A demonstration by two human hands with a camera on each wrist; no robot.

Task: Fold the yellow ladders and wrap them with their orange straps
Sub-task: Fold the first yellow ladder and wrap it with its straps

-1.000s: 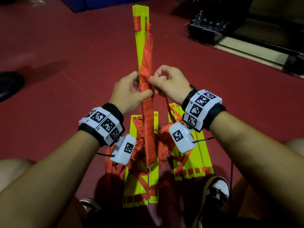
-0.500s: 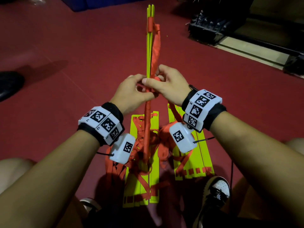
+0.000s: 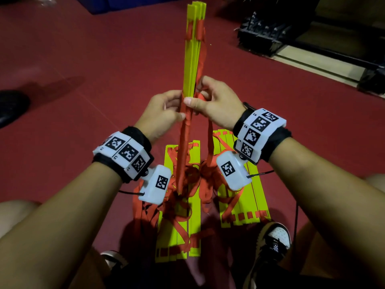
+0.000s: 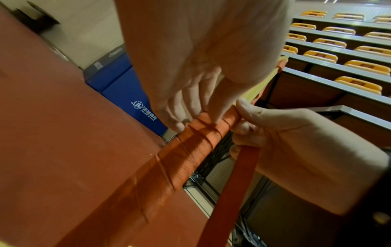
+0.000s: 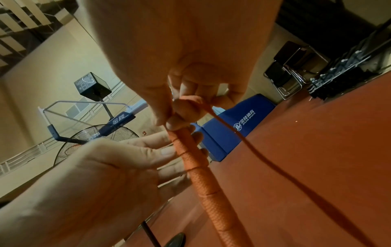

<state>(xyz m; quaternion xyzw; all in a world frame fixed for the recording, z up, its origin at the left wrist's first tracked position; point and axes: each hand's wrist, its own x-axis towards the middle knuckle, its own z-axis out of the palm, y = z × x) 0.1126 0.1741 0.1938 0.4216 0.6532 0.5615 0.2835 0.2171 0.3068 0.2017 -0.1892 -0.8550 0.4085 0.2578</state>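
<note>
While the folded yellow ladder (image 3: 192, 55) stood upright between your hands, its lower half was bound in turns of orange strap (image 3: 184, 147) and its yellow upper half rose above your fingers. Your left hand (image 3: 161, 112) gripped the wrapped bundle from the left, fingers curled round it. Your right hand (image 3: 216, 103) pressed its thumb across the topmost turn and pinched the loose strap tail (image 4: 237, 183), which hung down from that hand on the right of the bundle. Below your wrists, two more ladders (image 3: 181, 222) lay flat on the red floor (image 3: 83, 59) in a tangle of orange straps, just ahead of your shoe (image 3: 273, 238). A blue mat (image 5: 237, 123) stood further off, and a black rack (image 3: 262, 36) sat at the floor's far right edge.
</note>
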